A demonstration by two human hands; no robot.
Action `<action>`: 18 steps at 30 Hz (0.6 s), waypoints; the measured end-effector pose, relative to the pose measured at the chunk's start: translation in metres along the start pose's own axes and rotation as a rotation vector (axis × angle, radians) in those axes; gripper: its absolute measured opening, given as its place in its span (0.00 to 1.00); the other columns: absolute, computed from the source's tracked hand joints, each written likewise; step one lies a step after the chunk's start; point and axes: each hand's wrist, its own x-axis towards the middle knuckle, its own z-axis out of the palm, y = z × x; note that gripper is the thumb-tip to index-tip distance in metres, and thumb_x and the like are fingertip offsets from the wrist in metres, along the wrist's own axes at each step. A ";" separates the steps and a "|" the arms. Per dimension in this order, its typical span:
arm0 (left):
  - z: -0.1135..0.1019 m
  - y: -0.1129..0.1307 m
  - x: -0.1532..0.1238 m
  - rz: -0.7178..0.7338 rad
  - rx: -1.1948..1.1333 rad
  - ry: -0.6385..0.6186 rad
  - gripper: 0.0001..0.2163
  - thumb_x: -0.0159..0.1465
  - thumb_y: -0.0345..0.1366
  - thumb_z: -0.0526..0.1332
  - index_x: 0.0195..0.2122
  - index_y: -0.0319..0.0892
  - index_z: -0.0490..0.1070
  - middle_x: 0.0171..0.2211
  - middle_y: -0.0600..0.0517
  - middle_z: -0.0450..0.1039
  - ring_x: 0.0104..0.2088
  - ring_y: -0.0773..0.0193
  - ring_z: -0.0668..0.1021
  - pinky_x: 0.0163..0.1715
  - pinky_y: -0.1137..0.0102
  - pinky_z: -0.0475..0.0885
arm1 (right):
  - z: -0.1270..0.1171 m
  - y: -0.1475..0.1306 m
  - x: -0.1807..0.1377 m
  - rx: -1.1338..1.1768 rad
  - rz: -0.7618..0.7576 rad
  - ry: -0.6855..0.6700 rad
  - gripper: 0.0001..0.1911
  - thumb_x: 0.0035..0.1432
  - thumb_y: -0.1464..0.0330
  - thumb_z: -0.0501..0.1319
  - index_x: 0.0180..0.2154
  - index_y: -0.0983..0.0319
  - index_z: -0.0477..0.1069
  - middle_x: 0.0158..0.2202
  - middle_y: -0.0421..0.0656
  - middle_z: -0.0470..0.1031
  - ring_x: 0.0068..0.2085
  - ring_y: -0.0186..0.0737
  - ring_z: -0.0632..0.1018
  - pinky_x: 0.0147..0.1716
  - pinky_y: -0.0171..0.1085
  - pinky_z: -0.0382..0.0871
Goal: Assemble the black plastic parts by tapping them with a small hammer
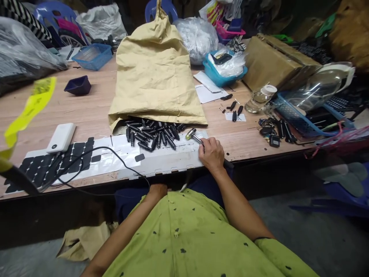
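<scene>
My right hand [212, 154] is closed around the handle of a small hammer [190, 134] at the table's front edge. Its head, metal with a yellowish end, points left and rests on or just over a pale flat sheet [168, 161]. Just left of the hammer lies a pile of black cylindrical parts [155, 134], spilling from the mouth of a beige cloth bag [157, 73]. My left hand [158, 189] is low in my lap, below the table edge. Its fingers are hidden, so whatever it touches cannot be made out.
At left, a white power bank [61, 137] with a black cable sits by a sheet of black stickers [77, 154]. A dark small tray [77, 85] stands behind. To the right are a glass bottle [259, 99], keys [268, 129], a blue basket [340, 125] and a cardboard box [268, 61].
</scene>
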 end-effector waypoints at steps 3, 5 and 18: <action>-0.014 0.011 -0.019 0.001 -0.042 0.020 0.11 0.65 0.36 0.59 0.41 0.41 0.81 0.39 0.38 0.82 0.42 0.47 0.82 0.41 0.60 0.74 | -0.001 0.001 -0.001 -0.003 -0.014 0.015 0.14 0.63 0.71 0.53 0.47 0.61 0.74 0.39 0.48 0.70 0.41 0.47 0.68 0.39 0.41 0.60; -0.030 0.017 -0.034 0.076 -0.139 0.178 0.12 0.67 0.38 0.56 0.37 0.43 0.79 0.33 0.43 0.81 0.36 0.52 0.82 0.37 0.64 0.73 | -0.002 0.002 -0.001 -0.006 -0.018 0.020 0.14 0.63 0.71 0.53 0.47 0.61 0.74 0.39 0.48 0.70 0.41 0.47 0.68 0.39 0.41 0.60; -0.101 -0.042 -0.019 -0.315 0.024 0.826 0.15 0.60 0.22 0.53 0.40 0.40 0.77 0.41 0.39 0.73 0.44 0.44 0.74 0.38 0.57 0.72 | -0.007 -0.001 -0.009 0.015 -0.021 0.024 0.14 0.63 0.71 0.53 0.46 0.61 0.74 0.38 0.48 0.70 0.39 0.46 0.68 0.38 0.41 0.60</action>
